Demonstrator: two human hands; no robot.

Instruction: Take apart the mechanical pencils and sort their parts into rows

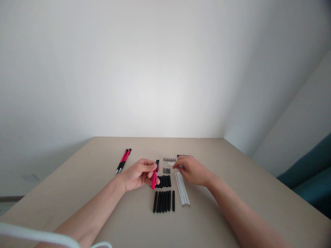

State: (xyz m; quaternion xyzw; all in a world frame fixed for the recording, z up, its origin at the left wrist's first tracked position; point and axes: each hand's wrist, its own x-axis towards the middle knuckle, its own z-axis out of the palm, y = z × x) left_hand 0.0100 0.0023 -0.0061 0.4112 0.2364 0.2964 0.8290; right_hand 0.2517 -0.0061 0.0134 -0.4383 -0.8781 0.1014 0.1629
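Observation:
My left hand (138,174) is closed round a pink pen barrel (154,177) with a black end, held almost upright just above the table. My right hand (190,169) is lowered over the small parts at the far end of the layout, its fingertips pinched near the silver tips (169,159); what they hold, if anything, is hidden. Between the hands lie tiny springs (167,170) and a short row of black pieces (165,181). Nearer me is a longer row of black tubes (163,201), with white refills (182,189) beside it.
Two finished pink-and-black pens (123,161) lie side by side at the left of the beige table (232,193). A white wall stands behind the table. Something blue-green (310,175) sits at the right. A white curved edge (38,236) shows at the bottom left.

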